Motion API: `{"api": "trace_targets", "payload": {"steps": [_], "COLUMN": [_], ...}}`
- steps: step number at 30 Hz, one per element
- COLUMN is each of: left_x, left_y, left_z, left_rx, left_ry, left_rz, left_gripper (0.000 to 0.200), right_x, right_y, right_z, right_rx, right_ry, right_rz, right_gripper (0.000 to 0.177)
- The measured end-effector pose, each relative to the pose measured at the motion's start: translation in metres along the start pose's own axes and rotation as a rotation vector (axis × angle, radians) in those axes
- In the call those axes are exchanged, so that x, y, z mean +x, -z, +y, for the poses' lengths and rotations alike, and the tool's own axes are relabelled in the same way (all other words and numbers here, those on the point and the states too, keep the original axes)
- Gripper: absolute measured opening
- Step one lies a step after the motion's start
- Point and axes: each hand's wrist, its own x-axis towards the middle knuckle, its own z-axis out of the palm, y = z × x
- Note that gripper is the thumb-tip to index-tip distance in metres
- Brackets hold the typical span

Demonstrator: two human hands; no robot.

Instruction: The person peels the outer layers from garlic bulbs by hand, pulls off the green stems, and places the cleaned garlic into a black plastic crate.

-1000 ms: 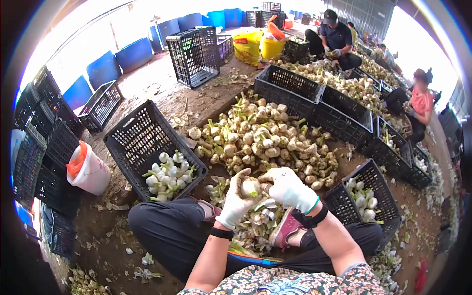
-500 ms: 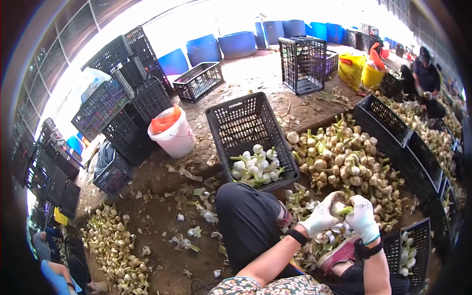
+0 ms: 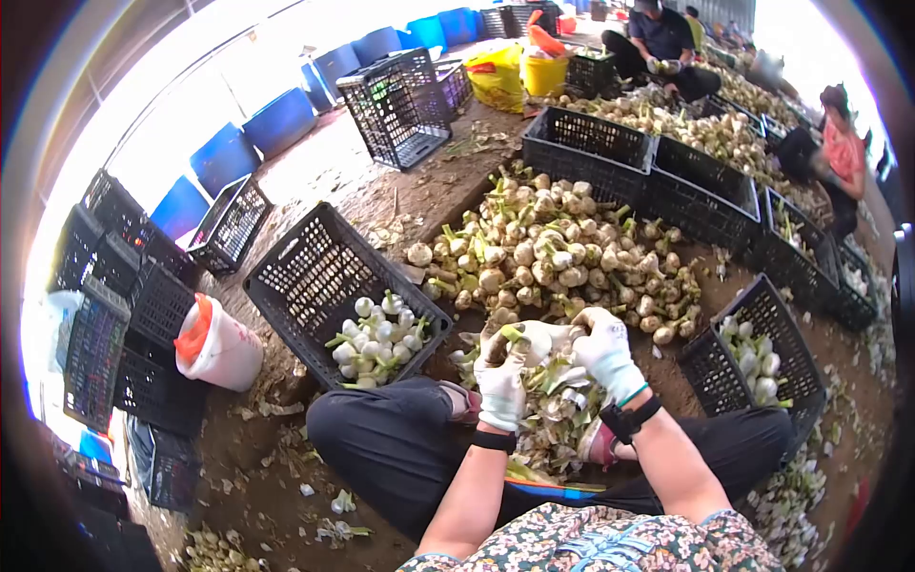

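Observation:
In front of me, my left hand [image 3: 500, 381], in a white glove with soiled fingertips, is closed around a garlic bulb with a green stem [image 3: 514, 333]. A white piece that looks like garlic skin [image 3: 549, 339] stretches from it toward my right hand [image 3: 608, 355]. That hand, also gloved, has curled fingers pinching the skin's far end; the fingertips are partly hidden. Below both hands lies a heap of peeled garlic skins [image 3: 562, 405] between my shoes. Just beyond them spreads a large pile of unpeeled garlic [image 3: 562, 250].
To the left, a tilted black crate [image 3: 315, 276] holds clean white garlic [image 3: 379, 338]. Another crate [image 3: 796, 348] with white garlic is by my right knee. A row of black crates [image 3: 701, 195] borders the pile. A white bucket [image 3: 224, 353] stands left; co-workers [image 3: 658, 43] sit beyond.
My view has turned to the right, bringing more crates and another person into sight. My hands have moved apart, with the white skin now stretched between them.

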Motion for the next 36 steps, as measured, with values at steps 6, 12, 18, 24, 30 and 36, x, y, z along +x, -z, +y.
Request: {"api": "trace_targets", "payload": {"steps": [6, 12, 18, 24, 30, 36], "left_x": [0.005, 0.013, 0.0, 0.018, 0.025, 0.023], "left_y": [0.005, 0.005, -0.007, 0.014, 0.032, 0.031], "left_z": [0.002, -0.009, -0.049, -0.055, -0.069, -0.081], "left_rx": [-0.276, -0.689, 0.068, -0.068, 0.055, 0.004], "left_ry": [0.226, 0.235, 0.26, 0.307, 0.394, 0.471], "left_rz": [-0.136, -0.077, -0.242, 0.199, 0.257, 0.223], "left_gripper": [0.04, 0.034, 0.058, 0.037, 0.026, 0.024], "right_x": [-0.006, -0.043, -0.038, 0.018, 0.136, 0.148], "right_y": [0.004, -0.02, -0.051, 0.05, -0.108, -0.131], "right_z": [0.062, 0.103, 0.084, 0.116, 0.183, 0.188], "right_rx": [-0.12, 0.063, 1.659, 2.0, 0.323, 0.31], "right_ry": [-0.315, -0.432, -0.635, -0.301, -0.443, -0.503], "right_rz": [-0.128, -0.372, -0.263, 0.174, 0.032, 0.053], "right_gripper": [0.017, 0.03, 0.045, 0.043, 0.042, 0.051]}}
